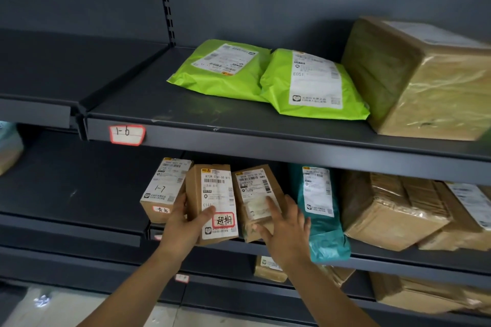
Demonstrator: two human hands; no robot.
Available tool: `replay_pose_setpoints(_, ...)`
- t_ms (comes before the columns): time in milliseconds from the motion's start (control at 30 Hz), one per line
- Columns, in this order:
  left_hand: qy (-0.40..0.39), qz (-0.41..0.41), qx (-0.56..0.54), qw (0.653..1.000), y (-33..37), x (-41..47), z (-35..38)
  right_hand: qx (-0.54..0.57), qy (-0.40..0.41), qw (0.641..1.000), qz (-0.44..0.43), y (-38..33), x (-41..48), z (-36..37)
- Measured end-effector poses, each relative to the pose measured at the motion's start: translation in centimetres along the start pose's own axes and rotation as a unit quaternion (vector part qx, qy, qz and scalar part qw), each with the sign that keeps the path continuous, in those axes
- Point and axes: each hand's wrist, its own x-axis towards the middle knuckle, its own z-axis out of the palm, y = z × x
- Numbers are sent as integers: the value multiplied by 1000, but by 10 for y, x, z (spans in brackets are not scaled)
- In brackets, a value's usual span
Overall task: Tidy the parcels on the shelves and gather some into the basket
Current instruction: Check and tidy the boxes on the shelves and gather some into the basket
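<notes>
**Q:** Foreground: how do the hands stand?

**A:** The left hand [183,223] grips the stickered box [210,194], thumb across its label and fingers behind its left edge, probably to single it out. The right hand [285,223] is spread flat, fingers straight, touching the neighbouring box [253,188], likely to brace it so the row does not tip.

**Q:** Where do the parcels sit?

**A:** 3 small boxes, including a box marked 1-7 [164,188], stand on end on the middle shelf [66,194], labels outward for reading. A teal mailer [321,210] leans just beside them. Farther up, the upper shelf [146,103], tagged 1-6 [127,135], carries a green mailer [225,69], a second green mailer [313,82] and a taped carton [425,79], all lying flat. No basket is in view.
</notes>
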Motion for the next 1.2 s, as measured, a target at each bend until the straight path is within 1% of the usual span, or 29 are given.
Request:
replay_pose_setpoints(33,-1,2,-2,1000,1,0,2,7,-3,1000,-2,1,-2,0)
replay_pose_setpoints(67,0,1,-5,1000,2,-1,5,12,13,1000,-4,4,-5,-1)
replay_pose_setpoints(100,2,0,-8,1000,3,-1,7,14,57,998,0,9,-8,-2)
replay_pose_setpoints(167,14,-3,-12,1000,5,1,13,7,119,991,54,26,-14,-7)
replay_pose_setpoints(200,18,-3,-16,1000,6,2,15,-3,101,990,98,36,-17,-10)
replay_pose_setpoints(233,20,-3,-21,1000,6,3,18,-10,59,988,140,47,-20,-9)
replay_pose_setpoints(300,19,-4,-31,999,9,3,24,-17,-32,983,180,67,-25,-3)
replay_pose_setpoints(333,18,-5,-35,999,10,2,27,-14,-75,981,177,72,-28,-1)
replay_pose_setpoints(367,19,-5,-37,999,11,1,29,-7,-101,981,165,73,-32,2)
replay_pose_setpoints(433,20,-5,-35,999,14,-1,34,-2,-122,983,140,74,-37,9)
replay_pose_setpoints(500,23,-2,-33,999,17,-2,37,5,-124,984,127,76,-40,10)
replay_pose_setpoints(667,26,14,-31,999,28,1,37,8,-65,991,121,83,-43,-3)
replay_pose_setpoints(767,4,13,-32,999,37,-1,40,34,-16,992,117,86,-48,-13)
replay_pose_setpoints(800,-7,13,-35,999,40,-4,42,44,18,993,108,87,-51,-16)
replay_pose_setpoints(867,-29,12,-39,999,49,-13,52,51,115,987,101,95,-53,-23)
replay_pose_setpoints(933,-51,16,-40,998,54,-22,62,59,184,973,124,105,-54,-33)
replay_pose_setpoints(1067,-90,6,-47,995,54,-36,83,76,236,959,140,128,-59,-57)
replay_pose_setpoints(1133,-102,-12,-46,994,52,-46,94,93,240,957,138,138,-66,-62)
replay_pose_setpoints(1200,-122,-23,-40,991,50,-60,107,141,233,954,127,141,-78,-68)
